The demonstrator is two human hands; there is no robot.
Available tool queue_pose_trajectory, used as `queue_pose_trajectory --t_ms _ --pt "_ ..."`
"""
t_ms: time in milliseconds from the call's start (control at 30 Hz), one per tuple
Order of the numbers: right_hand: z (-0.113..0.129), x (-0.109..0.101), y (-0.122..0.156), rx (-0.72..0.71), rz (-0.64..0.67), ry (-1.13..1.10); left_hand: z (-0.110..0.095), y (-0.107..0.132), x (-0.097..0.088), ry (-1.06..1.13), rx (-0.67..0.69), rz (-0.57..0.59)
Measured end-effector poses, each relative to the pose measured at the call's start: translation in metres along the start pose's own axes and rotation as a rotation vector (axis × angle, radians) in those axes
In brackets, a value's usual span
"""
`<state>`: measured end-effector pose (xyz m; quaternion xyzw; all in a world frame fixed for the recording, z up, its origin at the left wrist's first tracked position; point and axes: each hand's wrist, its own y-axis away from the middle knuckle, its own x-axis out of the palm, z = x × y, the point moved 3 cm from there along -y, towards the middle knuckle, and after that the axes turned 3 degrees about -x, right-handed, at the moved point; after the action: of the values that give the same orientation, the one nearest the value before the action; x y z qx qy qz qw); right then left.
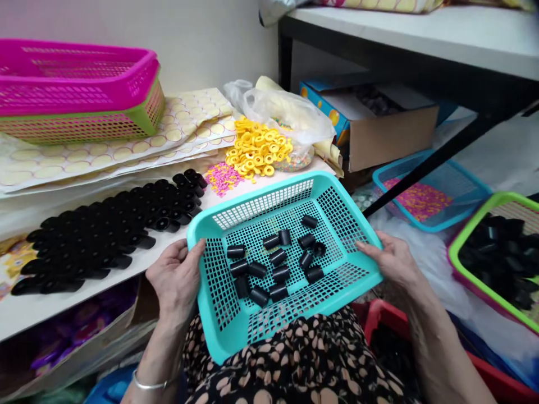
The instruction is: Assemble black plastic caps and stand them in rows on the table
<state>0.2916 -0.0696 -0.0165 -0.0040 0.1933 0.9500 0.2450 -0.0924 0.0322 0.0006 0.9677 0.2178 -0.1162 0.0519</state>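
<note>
A turquoise plastic basket [236,322] rests tilted on my lap, with several short black tubes [274,264] loose on its mesh floor. My left hand [176,276] grips the basket's left rim, fingers curled over the edge. My right hand [389,258] holds the right rim the same way. To the left, many more black tubes [109,233] lie in rows on a low white board [50,306].
A pile of yellow rings [257,149] and small pink rings [222,177] lie behind the basket, beside a clear plastic bag [290,115]. Stacked pink and green baskets [76,90] sit on sticker sheets at left. Blue [458,185] and green [467,235] baskets stand at right under a black-framed table [421,62].
</note>
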Motion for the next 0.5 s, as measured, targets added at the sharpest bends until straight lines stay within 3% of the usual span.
queue_pose_trajectory --t_ms 100,233,400,500 --pt "-0.001 -0.009 0.007 -0.025 0.005 -0.017 -0.011 0.003 0.006 0.037 0.005 0.024" --pt "0.003 -0.029 0.013 -0.087 -0.087 -0.016 -0.033 0.007 0.022 0.119 0.092 0.062" --pt "0.002 -0.070 0.022 -0.115 -0.186 -0.059 -0.063 0.015 0.058 0.175 0.151 0.166" --pt "-0.002 -0.094 0.033 -0.154 -0.217 -0.005 -0.073 0.018 0.080 0.194 0.163 0.292"
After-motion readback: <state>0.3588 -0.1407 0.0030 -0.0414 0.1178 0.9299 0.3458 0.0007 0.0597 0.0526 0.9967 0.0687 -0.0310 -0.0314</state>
